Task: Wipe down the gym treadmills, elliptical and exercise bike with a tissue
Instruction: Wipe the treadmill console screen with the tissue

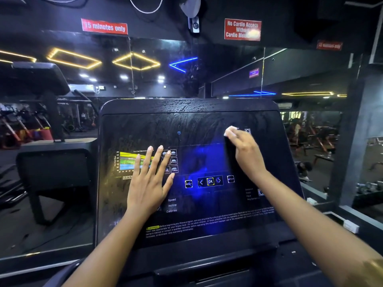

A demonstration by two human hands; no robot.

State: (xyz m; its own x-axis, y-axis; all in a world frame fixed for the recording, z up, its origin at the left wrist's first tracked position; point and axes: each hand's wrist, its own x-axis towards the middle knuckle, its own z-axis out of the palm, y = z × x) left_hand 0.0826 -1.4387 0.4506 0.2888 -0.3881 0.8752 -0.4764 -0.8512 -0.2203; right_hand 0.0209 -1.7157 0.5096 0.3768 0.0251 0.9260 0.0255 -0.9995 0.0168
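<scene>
1. A person cleans a treadmill console [145,125] in a dim gym. Both bare forearms reach up onto its sloping panel.
2. The right hand [246,156] works near the console's upper right corner. Its fingers are curled over a white tissue [230,130] and press it against the glossy face. The wad shows just past the fingertips, toward the top edge.
3. The left hand [151,179] lies flat on the left half with its fingers straight and spread. It holds nothing, covers part of the heart-rate chart [127,160], and appears to be bracing.
4. The panel's long side runs left to right, and most of its face lies left of and below the tissue. The OK button [210,181] sits between the two hands, and the warning text [207,222] runs along the bottom edge. The right hand is the one placed to sweep leftward or downward. The left hand would likely have to lift before the chart can be wiped.
5. Streaks near the top edge suggest this console is partly wiped. A neighbouring machine [39,75] stands off the left edge, and most of the task probably remains.
</scene>
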